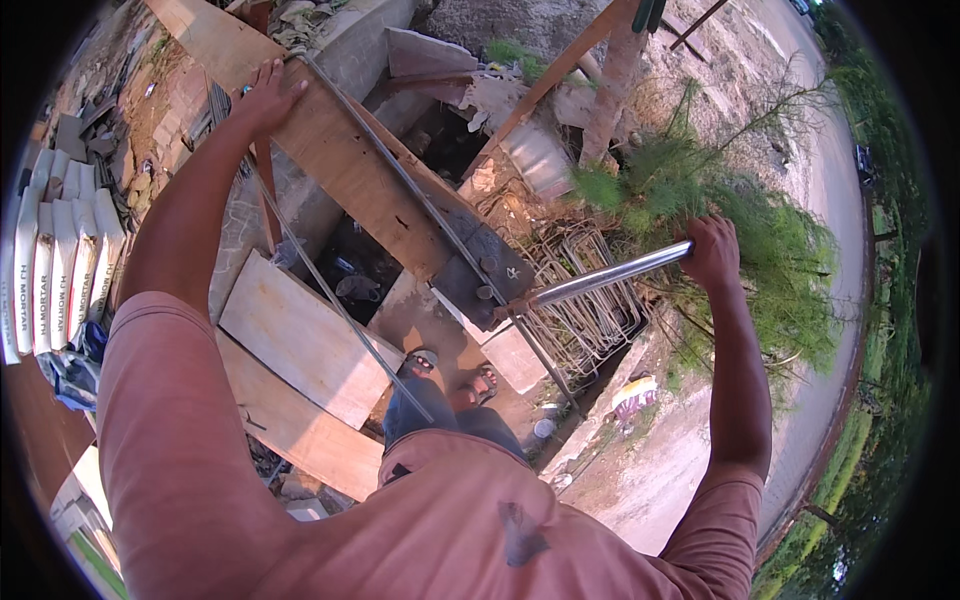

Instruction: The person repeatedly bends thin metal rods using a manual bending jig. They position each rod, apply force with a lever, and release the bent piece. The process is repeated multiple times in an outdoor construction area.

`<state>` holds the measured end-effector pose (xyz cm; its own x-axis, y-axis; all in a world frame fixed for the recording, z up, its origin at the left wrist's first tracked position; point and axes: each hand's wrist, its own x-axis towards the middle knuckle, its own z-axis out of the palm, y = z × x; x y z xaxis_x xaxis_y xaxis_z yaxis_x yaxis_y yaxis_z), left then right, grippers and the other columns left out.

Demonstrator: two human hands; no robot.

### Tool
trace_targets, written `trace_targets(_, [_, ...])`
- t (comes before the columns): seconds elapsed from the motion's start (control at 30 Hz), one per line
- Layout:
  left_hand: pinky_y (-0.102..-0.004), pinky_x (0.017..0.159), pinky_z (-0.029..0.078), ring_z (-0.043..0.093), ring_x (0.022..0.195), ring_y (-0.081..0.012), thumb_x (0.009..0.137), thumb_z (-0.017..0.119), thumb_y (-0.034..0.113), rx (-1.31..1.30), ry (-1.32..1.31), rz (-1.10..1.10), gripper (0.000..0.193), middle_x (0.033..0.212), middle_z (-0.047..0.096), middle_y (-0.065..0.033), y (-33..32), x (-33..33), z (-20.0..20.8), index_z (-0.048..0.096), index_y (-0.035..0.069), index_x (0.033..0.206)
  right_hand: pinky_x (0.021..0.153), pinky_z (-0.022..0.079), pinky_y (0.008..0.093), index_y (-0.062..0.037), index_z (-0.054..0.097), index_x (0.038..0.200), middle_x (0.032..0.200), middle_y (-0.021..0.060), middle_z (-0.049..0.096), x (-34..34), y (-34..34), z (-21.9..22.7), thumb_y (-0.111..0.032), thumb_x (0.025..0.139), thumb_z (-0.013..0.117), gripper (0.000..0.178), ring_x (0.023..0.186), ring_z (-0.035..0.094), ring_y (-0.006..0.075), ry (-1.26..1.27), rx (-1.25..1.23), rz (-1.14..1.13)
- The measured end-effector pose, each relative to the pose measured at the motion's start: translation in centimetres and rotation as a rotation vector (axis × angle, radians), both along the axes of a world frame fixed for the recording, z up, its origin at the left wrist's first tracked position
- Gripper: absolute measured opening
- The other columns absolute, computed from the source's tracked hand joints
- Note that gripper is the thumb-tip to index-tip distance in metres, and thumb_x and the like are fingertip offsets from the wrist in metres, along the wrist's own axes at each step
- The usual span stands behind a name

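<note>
A long wooden plank (345,150) slopes from the upper left to the middle, with a dark metal plate (478,258) bearing short round pegs at its near end. Along it lies a thin steel bar (385,152), which runs past the pegs and beyond the plate. My left hand (268,98) rests on the plank's far part, fingers spread, beside the bar's upper end. Out to the right, my right hand (713,250) is wrapped round the end of a shiny metal pipe (610,275). The pipe's other end reaches the pegs over the bar.
Right of the plate lies a pile of bent steel stirrups (585,285), beside a feathery green bush (700,200). Another thin bar (335,300) slants in front of the plank. Pale boards (305,335) lie below left, and stacked white bags (65,255) stand far left. Dark pits open below the plank.
</note>
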<state>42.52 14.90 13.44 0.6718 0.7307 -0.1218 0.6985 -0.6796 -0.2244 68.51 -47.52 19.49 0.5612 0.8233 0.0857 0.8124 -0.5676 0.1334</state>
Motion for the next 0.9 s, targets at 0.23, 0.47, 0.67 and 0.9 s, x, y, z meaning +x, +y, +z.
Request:
trace_targets(0.23, [-0.0574,0.114,0.014,0.012,0.147,-0.026,0.094,0.024,0.066,0.123,0.015,-0.226,0.082,0.16,0.01,-0.0072,3.0,-1.9,-2.0,0.013,0.01,0.153,0.083,0.044,0.0409,-0.0131,0.064,0.074,0.077,0.0066,0.062,-2.0,-0.4,1.0,-0.01,0.065,0.068,0.01,0.085,0.06,0.0284,0.013,-0.048,-0.163])
trace_targets(0.47, [-0.0568,0.115,0.015,0.014,0.147,-0.0259,0.094,0.026,0.065,0.075,-0.108,-0.207,0.081,0.16,0.015,-0.0079,2.1,-0.9,-1.1,0.018,0.009,0.152,0.072,0.049,0.0457,-0.0067,0.064,0.074,0.073,0.016,0.064,-13.2,-7.5,-0.6,-0.009,0.068,0.06,0.008,0.073,0.063,0.0353,0.052,-0.083,-0.512])
trace_targets(0.67, [-0.0575,0.115,0.014,0.015,0.147,-0.0267,0.095,0.027,0.063,0.018,-0.21,-0.199,0.08,0.159,0.015,-0.0095,1.5,-0.6,-1.2,0.019,0.008,0.152,0.072,0.051,0.0454,-0.0072,0.065,0.078,0.078,0.0157,0.066,-28.2,-8.0,-0.5,-0.02,0.075,0.061,0.013,0.078,0.065,0.0351,0.139,-0.109,-0.934])
trace_targets(0.9, [-0.0572,0.115,0.012,0.013,0.147,-0.0258,0.094,0.027,0.063,-0.046,-0.25,-0.179,0.081,0.16,0.013,-0.0085,-0.9,-0.1,-0.1,0.017,0.007,0.152,0.07,0.052,0.0478,-0.0076,0.07,0.083,0.076,0.0188,0.067,-35.5,-7.3,-0.6,-0.022,0.076,0.065,0.017,0.074,0.065,0.0386,0.128,-0.057,-1.093])
